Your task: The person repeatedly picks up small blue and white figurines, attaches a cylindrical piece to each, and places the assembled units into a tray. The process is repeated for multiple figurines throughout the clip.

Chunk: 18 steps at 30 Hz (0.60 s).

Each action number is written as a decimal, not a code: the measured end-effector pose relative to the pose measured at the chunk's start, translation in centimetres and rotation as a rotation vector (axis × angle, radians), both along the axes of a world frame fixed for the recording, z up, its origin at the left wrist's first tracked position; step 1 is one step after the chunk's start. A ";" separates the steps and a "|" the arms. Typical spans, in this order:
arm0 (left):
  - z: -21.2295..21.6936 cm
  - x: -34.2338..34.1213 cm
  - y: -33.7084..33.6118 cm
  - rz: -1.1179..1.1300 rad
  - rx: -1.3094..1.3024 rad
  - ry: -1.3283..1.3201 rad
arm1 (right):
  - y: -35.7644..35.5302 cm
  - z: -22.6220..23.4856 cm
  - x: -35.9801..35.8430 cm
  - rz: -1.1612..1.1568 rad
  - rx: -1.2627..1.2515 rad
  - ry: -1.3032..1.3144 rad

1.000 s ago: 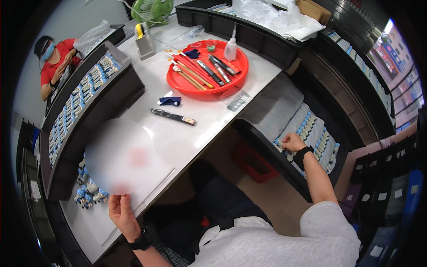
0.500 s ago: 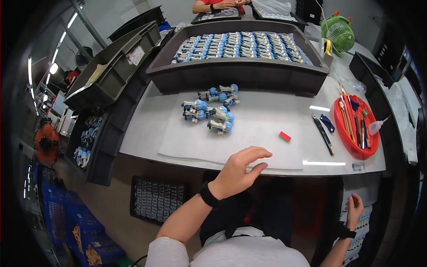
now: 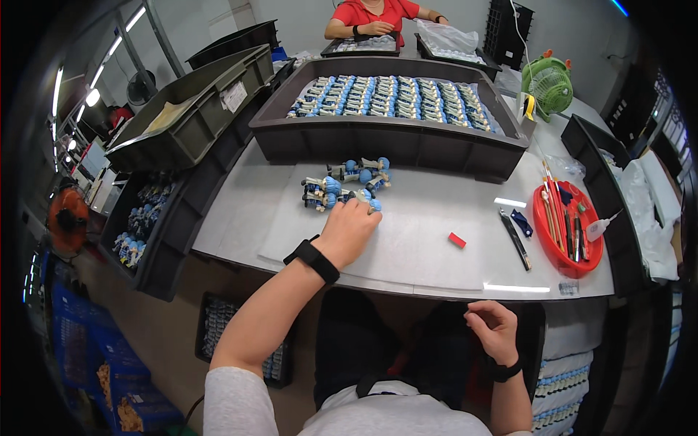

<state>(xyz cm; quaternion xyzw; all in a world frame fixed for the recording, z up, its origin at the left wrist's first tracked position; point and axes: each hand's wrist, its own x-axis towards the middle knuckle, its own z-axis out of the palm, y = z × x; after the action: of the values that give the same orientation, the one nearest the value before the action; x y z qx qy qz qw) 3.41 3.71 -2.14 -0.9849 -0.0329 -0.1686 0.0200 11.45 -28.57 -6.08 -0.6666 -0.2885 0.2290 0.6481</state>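
Note:
Several small figurines with light-blue hair (image 3: pixel 331 185) lie in a loose group on a white sheet (image 3: pixel 407 251) over the table. My left hand (image 3: pixel 347 231) is at the near side of this group, its fingers curled down and closed on the nearest figurine (image 3: pixel 374 206), which they mostly cover. Off the table's front edge, above my lap, is my right hand (image 3: pixel 496 330). Its fingers are loosely curved, with a small gap to the thumb and nothing visible in them. A small red block (image 3: pixel 456 240) lies on the sheet, right of my left hand.
Behind the group stands a large dark tray (image 3: pixel 378 142) with rows of figurines. A red bowl (image 3: pixel 574 267) of brushes and tools sits at right, beside a black-handled knife (image 3: pixel 515 238). Dark crates (image 3: pixel 182 138) line the left side. Across the table works a person in red (image 3: pixel 403 11).
My left hand has moved left and forward from above the table edge onto the nearest figurine. My right hand has come up and left from beside the lower shelves toward my lap.

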 end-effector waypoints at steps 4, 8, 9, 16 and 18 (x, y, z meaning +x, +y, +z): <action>1.8 -0.3 -3.0 -0.038 -0.892 -0.041 | 3.5 0.7 0.6 0.005 0.080 -0.077; 0.3 0.0 -5.8 -0.075 -1.702 -0.068 | 7.9 0.9 2.3 -0.029 0.098 -0.171; -0.4 0.2 -6.1 -0.072 -1.791 -0.071 | 8.8 0.8 2.5 -0.032 0.105 -0.197; -3.6 0.7 -7.2 -0.015 -1.995 -0.236 | 10.0 0.5 2.4 0.147 0.030 -0.226; -3.5 0.6 -7.3 -0.025 -1.972 -0.237 | 9.9 0.2 2.6 0.162 0.041 -0.223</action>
<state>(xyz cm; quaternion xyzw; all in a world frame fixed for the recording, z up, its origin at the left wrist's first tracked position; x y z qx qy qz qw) 3.97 -3.63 -5.66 -0.5379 -0.1498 -0.1633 -0.8133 14.08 -18.65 -5.83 -0.6489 -0.4165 0.1991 0.6048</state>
